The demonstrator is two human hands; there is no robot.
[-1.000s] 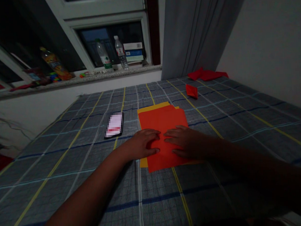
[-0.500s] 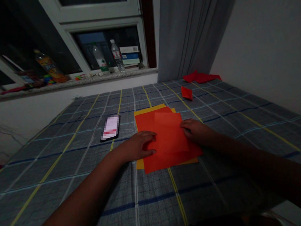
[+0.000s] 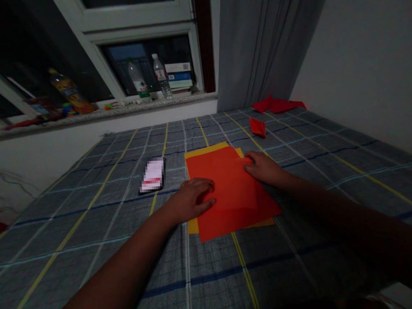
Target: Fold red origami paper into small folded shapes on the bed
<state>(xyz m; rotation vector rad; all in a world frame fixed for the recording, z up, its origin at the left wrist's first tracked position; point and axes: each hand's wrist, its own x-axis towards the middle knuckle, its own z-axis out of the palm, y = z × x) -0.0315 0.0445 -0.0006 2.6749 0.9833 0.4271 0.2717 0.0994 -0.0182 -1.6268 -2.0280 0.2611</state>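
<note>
The orange-red paper sheet (image 3: 228,212) is lying flat on a grey checked bedspread (image 3: 94,253), set over a yellow-orange sheet (image 3: 206,150) whose edges are showing at the top and lower left. A lighter layer (image 3: 230,180) is sitting on top — you cannot tell from this view whether it is a flap or a separate sheet; your left hand (image 3: 192,201) is resting open and palm-down on the sheet's left side, gripping nothing, apparently pinning the stack against the soft cloth; your right hand (image 3: 265,168) is curving over the upper right of the stack, its fingertips (image 3: 248,161) touching the paper, though you cannot tell whether it has hold of that layer; a phone (image 3: 152,175) is lying just left of the stack, its screen blurred, seemingly kept within reach; a folded red paper piece (image 3: 258,127) is lying farther up the bed, near more red paper (image 3: 278,104) by the wall — both seemingly set aside from your hands; a plastic water bottle (image 3: 160,77) is standing on the windowsill (image 3: 123,107).
</note>
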